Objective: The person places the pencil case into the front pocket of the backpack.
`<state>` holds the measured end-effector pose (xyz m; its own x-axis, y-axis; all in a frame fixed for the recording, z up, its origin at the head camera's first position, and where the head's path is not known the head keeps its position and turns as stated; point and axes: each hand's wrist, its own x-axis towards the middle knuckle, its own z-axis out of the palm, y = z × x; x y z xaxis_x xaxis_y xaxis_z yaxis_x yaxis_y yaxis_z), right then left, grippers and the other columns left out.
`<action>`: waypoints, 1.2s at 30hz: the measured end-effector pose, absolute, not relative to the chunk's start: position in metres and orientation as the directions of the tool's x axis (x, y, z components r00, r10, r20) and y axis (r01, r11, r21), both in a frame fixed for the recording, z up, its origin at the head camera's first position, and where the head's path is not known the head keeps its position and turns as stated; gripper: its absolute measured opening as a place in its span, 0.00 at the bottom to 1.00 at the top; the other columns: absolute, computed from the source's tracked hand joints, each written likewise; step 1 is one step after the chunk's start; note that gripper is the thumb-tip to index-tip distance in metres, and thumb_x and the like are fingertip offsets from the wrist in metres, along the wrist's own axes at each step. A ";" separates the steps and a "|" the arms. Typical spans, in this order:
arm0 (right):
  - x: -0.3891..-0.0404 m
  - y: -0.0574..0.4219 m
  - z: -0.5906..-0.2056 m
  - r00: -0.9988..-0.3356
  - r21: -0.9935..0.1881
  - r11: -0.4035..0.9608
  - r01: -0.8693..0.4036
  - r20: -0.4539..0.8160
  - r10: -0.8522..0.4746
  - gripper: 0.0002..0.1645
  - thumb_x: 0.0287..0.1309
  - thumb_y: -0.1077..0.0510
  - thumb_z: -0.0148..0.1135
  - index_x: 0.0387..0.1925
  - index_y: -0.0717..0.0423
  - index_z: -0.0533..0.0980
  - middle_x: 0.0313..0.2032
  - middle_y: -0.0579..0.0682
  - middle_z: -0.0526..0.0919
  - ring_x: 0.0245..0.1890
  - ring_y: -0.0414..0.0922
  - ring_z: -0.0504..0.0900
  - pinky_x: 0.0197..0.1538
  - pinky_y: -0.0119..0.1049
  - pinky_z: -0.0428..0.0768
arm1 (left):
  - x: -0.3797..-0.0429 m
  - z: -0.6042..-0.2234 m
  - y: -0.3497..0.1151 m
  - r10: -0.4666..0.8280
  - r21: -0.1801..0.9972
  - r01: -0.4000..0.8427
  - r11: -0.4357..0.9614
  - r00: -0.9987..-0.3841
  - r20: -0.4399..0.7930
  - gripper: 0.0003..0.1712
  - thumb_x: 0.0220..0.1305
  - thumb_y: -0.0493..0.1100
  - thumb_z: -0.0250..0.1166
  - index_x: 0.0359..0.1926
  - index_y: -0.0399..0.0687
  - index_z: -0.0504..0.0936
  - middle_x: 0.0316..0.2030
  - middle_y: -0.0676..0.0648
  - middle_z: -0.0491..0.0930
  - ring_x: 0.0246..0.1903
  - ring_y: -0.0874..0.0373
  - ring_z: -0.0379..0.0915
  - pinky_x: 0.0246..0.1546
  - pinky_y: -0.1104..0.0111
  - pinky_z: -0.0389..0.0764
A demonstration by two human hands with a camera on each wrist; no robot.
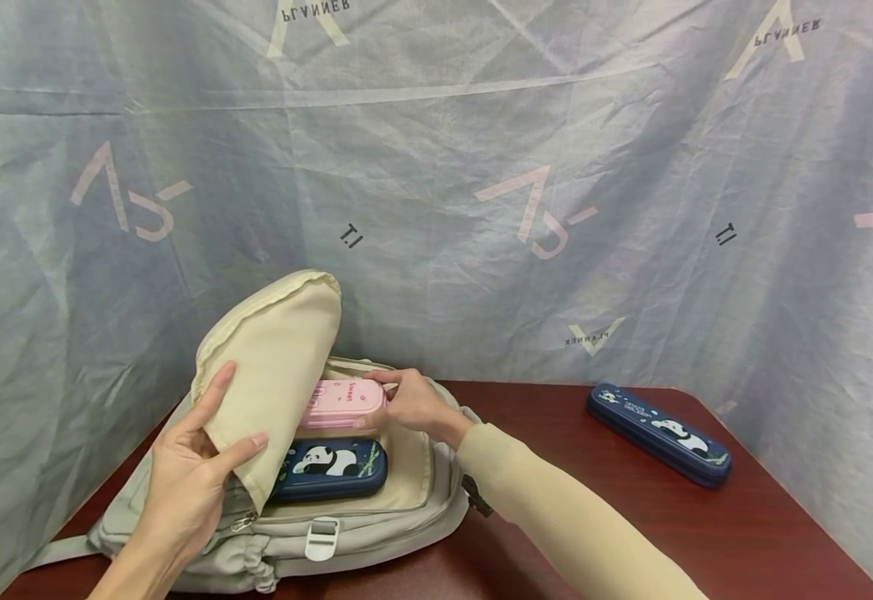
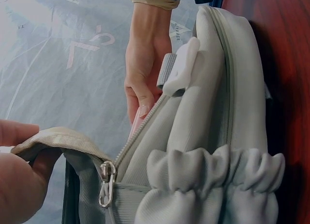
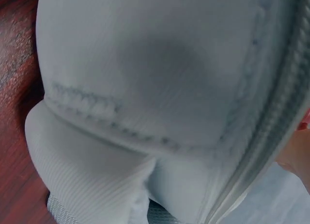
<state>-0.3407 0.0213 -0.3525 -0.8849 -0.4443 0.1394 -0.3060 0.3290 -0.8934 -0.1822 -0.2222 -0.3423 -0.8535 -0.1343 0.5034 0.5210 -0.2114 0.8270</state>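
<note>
In the bag's (image 1: 387, 540) opening, head view, the right hand (image 1: 417, 408) grips a pink case (image 1: 342, 400) beside a panda case (image 1: 331, 469); the left hand (image 1: 188, 467) pinches the flap (image 1: 278, 350). Left wrist: zip pull (image 2: 107, 185) near the flap. Right wrist: bag beside table (image 3: 14, 137).

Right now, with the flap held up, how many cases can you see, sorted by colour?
Blue: 2 (one panda case in the open backpack, another panda case on the table)
Pink: 1 (the "Sweet" case, held in the right hand)
Total: 3 cases
</note>
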 end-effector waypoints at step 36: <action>-0.353 0.026 -0.358 -0.820 -0.885 0.304 -0.352 0.135 -0.556 0.44 0.50 0.67 0.80 0.71 0.52 0.78 0.48 0.51 0.87 0.50 0.49 0.84 0.50 0.32 0.81 | -0.179 -0.337 -0.225 -0.203 0.831 0.496 -0.251 -0.866 0.456 0.54 0.60 0.11 0.61 0.82 0.53 0.63 0.84 0.51 0.39 0.76 0.60 0.54 0.51 0.73 0.85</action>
